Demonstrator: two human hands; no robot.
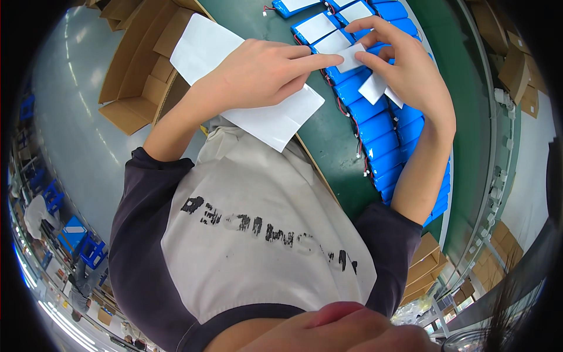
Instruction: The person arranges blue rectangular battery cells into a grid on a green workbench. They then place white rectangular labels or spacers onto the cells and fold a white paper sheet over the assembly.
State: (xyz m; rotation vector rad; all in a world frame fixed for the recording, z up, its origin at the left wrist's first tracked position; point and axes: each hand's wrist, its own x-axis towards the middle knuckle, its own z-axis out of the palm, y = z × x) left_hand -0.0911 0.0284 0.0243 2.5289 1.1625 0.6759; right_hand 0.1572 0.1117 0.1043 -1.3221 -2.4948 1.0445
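Note:
My left hand (267, 73) lies over a large white sheet (293, 114), its curled fingers on it and the thumb hidden. Its index finger stretches out to touch a small white label (350, 58). From the other side, my right hand (410, 67) pinches that label with thumb and fingertips. More white pieces (372, 88) stick out beneath the right hand. Under both hands lie rows of blue-wrapped battery packs (375, 128) with thin red and black leads and small white plugs. Several packs at the far end bear a white label (315, 27).
The packs lie on a green worktop (328, 152), whose near edge runs beside my apron (264, 193). An open cardboard box (132, 82) stands left of the worktop. More cardboard boxes (425, 267) are at lower right, and blue stools (91, 249) stand on the floor far left.

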